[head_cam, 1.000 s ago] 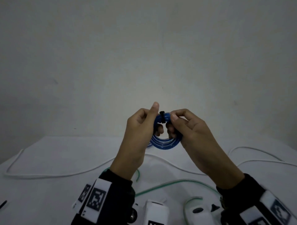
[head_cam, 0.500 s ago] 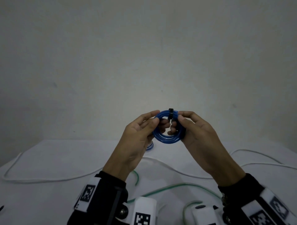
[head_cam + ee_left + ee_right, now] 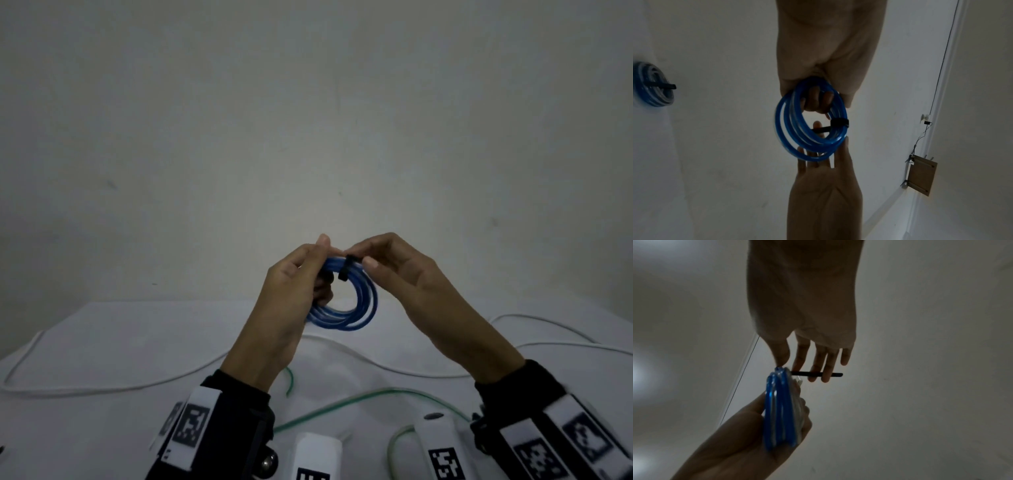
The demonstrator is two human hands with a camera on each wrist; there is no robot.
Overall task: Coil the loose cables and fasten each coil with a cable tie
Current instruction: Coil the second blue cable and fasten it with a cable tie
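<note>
A blue cable coil [image 3: 356, 308] is held up above the white table [image 3: 120, 342]. My left hand [image 3: 301, 284] grips its left side, fingers curled through the ring [image 3: 812, 120]. A black cable tie [image 3: 344, 270] wraps the top of the coil, and its tail [image 3: 818, 374] sticks out across my right fingers. My right hand [image 3: 394, 267] pinches the coil just right of the tie, thumb on the near side and the other fingers nearly straight behind it. In the right wrist view the coil [image 3: 783, 410] shows edge-on in my left palm.
A loose white cable [image 3: 102, 387] and a thin green cable [image 3: 342, 404] lie across the table below my hands. Another blue coil [image 3: 653, 84] with a black tie lies on the table. A wooden board [image 3: 922, 175] hangs on the wall.
The coil has tilted from facing me to a slanted angle, and the tie sits left of its top. My left thumb has lifted, and my right thumb has moved next to the tie.
</note>
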